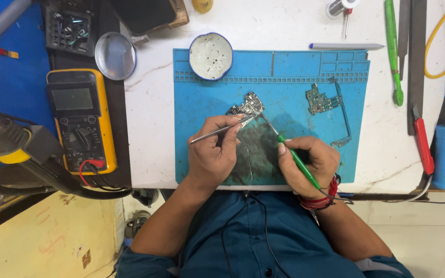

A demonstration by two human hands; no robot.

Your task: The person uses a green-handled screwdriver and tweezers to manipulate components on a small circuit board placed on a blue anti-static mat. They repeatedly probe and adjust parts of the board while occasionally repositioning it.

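- Head view: the left hand (212, 157) reaches in from below, fingers pinched around metal tweezers (222, 130) whose tips touch a small circuit board (248, 106) on the blue mat (284, 77).
- Right hand (307, 167) grips a green-handled soldering iron (295, 158), tip angled toward the same board.
- Round tin (210, 56) at the mat's top edge holds pale, speckled residue.

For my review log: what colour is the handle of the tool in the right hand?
Green handle, best seen in the head view.
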